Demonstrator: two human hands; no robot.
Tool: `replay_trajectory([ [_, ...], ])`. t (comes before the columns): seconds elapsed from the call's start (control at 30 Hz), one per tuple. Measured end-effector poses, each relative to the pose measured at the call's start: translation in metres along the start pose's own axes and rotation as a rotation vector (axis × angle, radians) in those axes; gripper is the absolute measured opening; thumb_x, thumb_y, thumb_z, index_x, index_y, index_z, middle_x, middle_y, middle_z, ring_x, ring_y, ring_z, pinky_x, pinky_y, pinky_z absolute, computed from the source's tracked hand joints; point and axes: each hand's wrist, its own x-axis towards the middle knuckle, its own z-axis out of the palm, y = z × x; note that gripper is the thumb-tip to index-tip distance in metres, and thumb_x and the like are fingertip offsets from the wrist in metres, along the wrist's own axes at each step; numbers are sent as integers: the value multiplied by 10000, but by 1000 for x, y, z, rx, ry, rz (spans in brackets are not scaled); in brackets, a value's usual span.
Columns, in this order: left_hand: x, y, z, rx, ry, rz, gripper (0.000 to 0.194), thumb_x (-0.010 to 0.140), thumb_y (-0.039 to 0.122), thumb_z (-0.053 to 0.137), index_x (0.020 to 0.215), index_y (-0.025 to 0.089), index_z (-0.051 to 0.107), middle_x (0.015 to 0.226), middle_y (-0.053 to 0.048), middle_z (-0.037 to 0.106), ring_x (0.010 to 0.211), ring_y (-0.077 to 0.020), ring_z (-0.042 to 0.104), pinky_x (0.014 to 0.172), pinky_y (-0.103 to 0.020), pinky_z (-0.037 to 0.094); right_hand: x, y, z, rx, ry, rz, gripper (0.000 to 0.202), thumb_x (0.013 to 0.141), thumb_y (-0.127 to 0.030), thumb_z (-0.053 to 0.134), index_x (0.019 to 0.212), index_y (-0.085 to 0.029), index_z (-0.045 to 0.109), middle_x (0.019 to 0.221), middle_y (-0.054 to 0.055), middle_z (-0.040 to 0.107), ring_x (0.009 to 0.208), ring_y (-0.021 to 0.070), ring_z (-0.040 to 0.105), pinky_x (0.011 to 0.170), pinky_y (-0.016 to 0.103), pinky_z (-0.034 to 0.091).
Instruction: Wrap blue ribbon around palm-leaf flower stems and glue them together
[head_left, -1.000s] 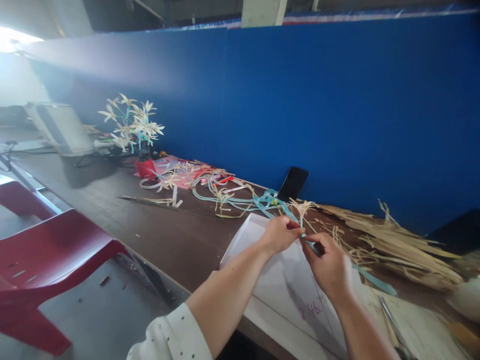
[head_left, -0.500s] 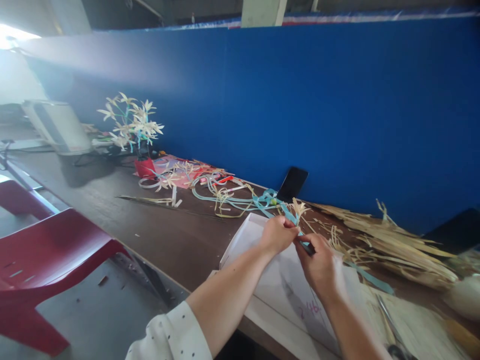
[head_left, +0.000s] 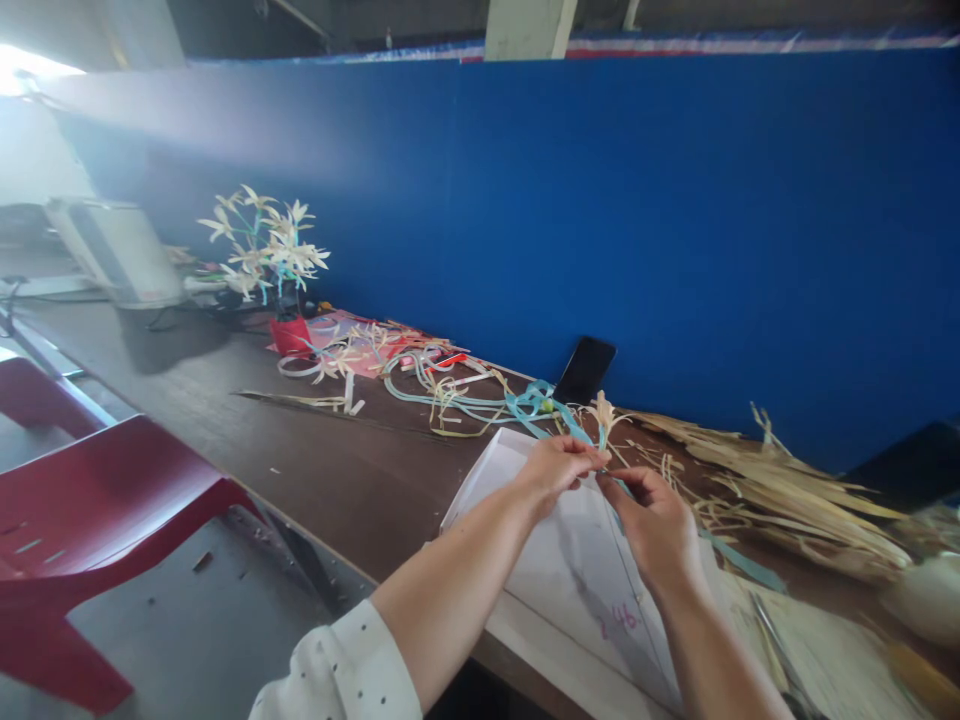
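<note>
While glare washes out the far left, you can make out a red chair (head_left: 112,500), cut off by the view's edge, and a blurred pale appliance (head_left: 131,255). Next stands a red pot (head_left: 291,337) of pale flowers (head_left: 281,245), then tangled strips (head_left: 442,385), hard to separate. Over a white box (head_left: 544,580), your left hand (head_left: 559,468) pinches the stem of a single flower (head_left: 601,412), upright above your fingertips, its held part hidden. Behind, a dark phone (head_left: 586,368) leans. Your right hand (head_left: 658,520) has thumb and forefinger drawn narrow just below; what they grip, you cannot tell. Beyond lie a metal tool (head_left: 780,640), its lower end cut off, dried leaves (head_left: 810,490) and an unidentifiable dark shape (head_left: 915,455).
</note>
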Motion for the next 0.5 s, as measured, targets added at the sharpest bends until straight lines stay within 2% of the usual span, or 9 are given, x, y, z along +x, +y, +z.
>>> replay_trajectory([
  [0.13, -1, 1, -5, -87, -166, -24, 428, 565, 474, 732, 814, 133, 655, 739, -8, 538, 615, -52, 406, 569, -195, 297, 0, 4, 1, 287, -33, 134, 351, 639, -458, 725, 823, -176, 628, 510, -47, 492, 425, 83, 374, 395, 211, 255],
  [0.2, -1, 1, -6, -91, -214, -27, 422, 573, 460, 734, 841, 141, 670, 798, -22, 566, 652, -59, 425, 596, -199, 307, 1, 8, 2, 395, -45, 167, 353, 628, -439, 743, 831, -176, 624, 497, -57, 463, 411, 71, 347, 381, 204, 226],
  [0.3, 0, 0, -7, -98, -227, -38, 392, 553, 390, 763, 849, 149, 674, 901, -39, 609, 728, -75, 468, 649, -212, 322, 3, 13, 2, 490, -61, 192, 342, 615, -415, 760, 824, -186, 615, 515, -53, 486, 418, 68, 368, 380, 198, 240],
  [0.4, 1, -1, -7, -127, -219, -16, 361, 549, 350, 768, 828, 145, 666, 981, -47, 625, 762, -78, 493, 668, -217, 322, 4, 14, 1, 485, -72, 174, 352, 617, -428, 757, 837, -186, 626, 520, -51, 493, 419, 69, 377, 379, 199, 246],
  [0.5, 2, -1, -6, -110, -187, 23, 334, 565, 345, 755, 802, 132, 656, 928, -47, 631, 739, -77, 503, 662, -219, 325, 4, 14, 1, 423, -46, 137, 396, 606, -466, 752, 851, -174, 645, 499, -52, 479, 402, 70, 362, 371, 208, 236],
])
